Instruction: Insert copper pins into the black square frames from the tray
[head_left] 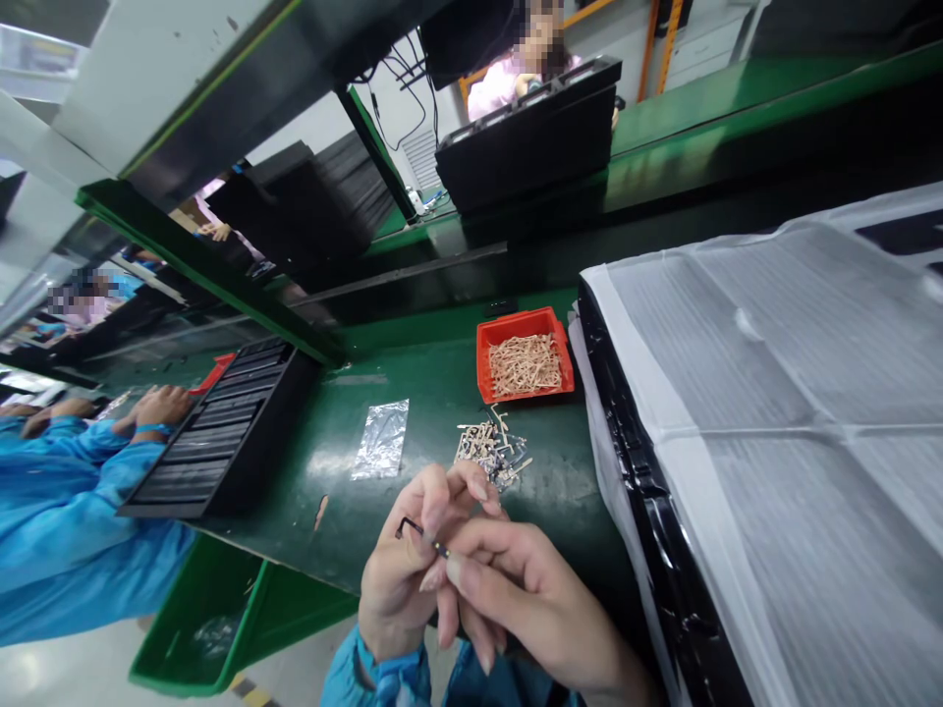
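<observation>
Your left hand [413, 550] and right hand [516, 584], both bare, meet above the near edge of the green table [434, 373]. Between them is a small, thin, dark strip with a hooked end [421, 532]: your left hand pinches it near the hook, and the thumb and fingers of your right hand grasp its other end. The hook points toward your left.

Just beyond your fingers lies a loose pile of small pale and dark strips [495, 452]. Behind this pile stands an open red plastic bin [525, 395], holding many thin beige strips [525, 363]. To the left of the pile, a flat, clear plastic bag [381, 439] lies on the table.

Along your right side is a large black stack covered with translucent white sheeting [773, 393]. On your left, a black slotted tray [213, 432] rests near the blue-sleeved arms of a co-worker [95, 501], and a green plastic crate [198, 619] is below the table's edge. Across the table, a person in pink [495, 86] is partly hidden by a black box [530, 137].
</observation>
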{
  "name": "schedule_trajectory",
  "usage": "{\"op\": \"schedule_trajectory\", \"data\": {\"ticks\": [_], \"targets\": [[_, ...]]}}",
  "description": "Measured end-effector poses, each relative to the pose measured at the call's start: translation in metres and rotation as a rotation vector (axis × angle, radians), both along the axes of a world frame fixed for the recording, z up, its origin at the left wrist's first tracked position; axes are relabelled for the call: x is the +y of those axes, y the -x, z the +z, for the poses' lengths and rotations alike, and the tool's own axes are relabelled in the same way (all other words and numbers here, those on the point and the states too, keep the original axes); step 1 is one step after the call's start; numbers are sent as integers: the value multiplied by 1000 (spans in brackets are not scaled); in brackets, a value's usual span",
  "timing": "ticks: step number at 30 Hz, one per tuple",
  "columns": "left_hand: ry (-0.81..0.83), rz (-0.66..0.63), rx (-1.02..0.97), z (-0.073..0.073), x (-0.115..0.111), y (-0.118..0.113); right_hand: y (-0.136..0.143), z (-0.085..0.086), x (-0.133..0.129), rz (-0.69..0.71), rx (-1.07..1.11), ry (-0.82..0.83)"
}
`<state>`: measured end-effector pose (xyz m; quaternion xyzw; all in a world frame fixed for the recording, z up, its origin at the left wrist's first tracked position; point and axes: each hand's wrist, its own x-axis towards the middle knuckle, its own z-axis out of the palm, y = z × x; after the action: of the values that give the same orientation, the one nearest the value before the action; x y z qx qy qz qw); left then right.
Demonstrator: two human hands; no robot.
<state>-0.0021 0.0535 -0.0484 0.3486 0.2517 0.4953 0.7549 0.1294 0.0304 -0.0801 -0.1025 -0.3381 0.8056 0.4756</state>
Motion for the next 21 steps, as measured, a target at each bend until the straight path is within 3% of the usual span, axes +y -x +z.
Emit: {"op": "schedule_trajectory", "data": {"ticks": [5,12,21], "targets": [[-61,64,89,6,-3,-4,-2,5,-1,-23,-11,13],[-170,201,284,16,-6,-4,-6,9,-2,-163,-56,44],[-183,332,453,24,-8,-18,-5,15,-4,-308,-189,67]]}}
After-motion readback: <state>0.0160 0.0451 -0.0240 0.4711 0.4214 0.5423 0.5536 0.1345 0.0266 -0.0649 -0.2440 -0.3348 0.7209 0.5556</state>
